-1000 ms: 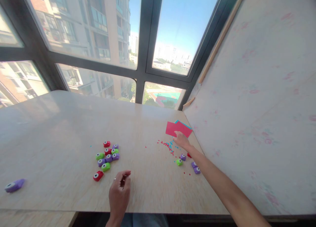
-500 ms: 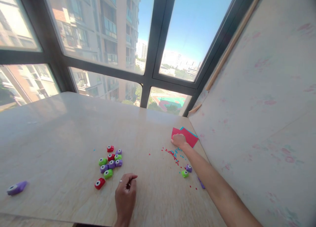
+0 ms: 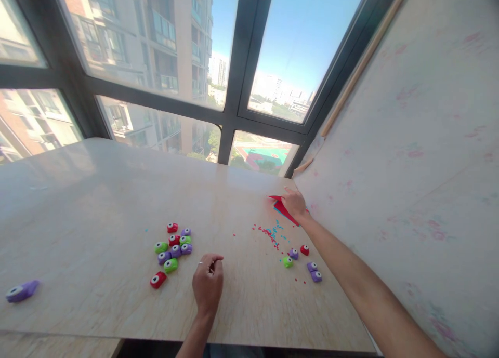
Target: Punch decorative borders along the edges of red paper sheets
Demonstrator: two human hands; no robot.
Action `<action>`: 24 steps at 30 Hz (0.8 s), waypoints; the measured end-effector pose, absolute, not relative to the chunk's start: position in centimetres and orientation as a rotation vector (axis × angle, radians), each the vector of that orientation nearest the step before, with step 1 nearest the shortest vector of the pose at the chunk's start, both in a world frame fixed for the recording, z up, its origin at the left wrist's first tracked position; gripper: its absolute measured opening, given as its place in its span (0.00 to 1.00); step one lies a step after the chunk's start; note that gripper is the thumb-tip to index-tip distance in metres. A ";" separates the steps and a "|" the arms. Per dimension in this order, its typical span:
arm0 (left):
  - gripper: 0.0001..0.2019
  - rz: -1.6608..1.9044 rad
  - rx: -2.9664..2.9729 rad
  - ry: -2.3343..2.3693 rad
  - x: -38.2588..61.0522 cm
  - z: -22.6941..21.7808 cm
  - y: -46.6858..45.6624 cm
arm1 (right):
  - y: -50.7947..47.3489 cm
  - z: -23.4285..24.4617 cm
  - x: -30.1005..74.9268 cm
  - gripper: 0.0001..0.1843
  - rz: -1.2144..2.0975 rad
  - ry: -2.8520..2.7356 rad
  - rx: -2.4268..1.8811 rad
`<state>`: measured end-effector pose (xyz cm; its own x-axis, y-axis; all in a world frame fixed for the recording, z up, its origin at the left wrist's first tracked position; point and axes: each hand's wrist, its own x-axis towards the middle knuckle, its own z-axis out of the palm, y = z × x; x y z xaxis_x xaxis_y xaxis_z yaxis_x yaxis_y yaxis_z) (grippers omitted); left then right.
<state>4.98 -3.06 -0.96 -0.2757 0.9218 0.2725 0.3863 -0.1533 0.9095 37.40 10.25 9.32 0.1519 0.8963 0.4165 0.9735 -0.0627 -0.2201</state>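
Observation:
My right hand (image 3: pixel 295 202) is at the far right of the table, its fingers closed on a red sheet of paper (image 3: pixel 276 197) whose left edge is lifted. Beneath lies another red sheet (image 3: pixel 286 212) with a blue edge showing. My left hand (image 3: pixel 208 284), with a ring on one finger, rests on the table, fingers loosely curled and nothing visible in them. To its left sits a cluster of small craft punches in red, green and purple, including a green punch (image 3: pixel 170 265) and a red punch (image 3: pixel 158 279).
Tiny red and blue paper cutouts (image 3: pixel 270 233) lie scattered before the sheets. Nearby are a green punch (image 3: pixel 287 262), a red punch (image 3: pixel 304 250) and several purple ones. A longer purple punch (image 3: pixel 22 291) lies far left. Windows and a papered wall (image 3: pixel 409 166) border the table (image 3: pixel 97 202).
My right hand has moved slightly right and away from me, turning up the red sheet. My left hand has shifted a little right. More punches by my right forearm are now uncovered.

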 end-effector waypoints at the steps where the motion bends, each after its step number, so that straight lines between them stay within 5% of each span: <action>1: 0.10 1.429 1.483 1.630 5.0 -1.0 -3.1 | 10.2 10.2 37.9 0.09 -0.204 -1.761 -1.970; 9: 0.10 1.385 1.506 1.639 5.0 -1.2 -3.2 | 8.9 15.8 41.2 0.13 0.053 -1.358 -1.798; 24: 0.10 1.306 1.500 1.631 4.9 -1.0 -3.3 | 1.3 17.1 41.6 0.04 0.407 -1.119 -1.712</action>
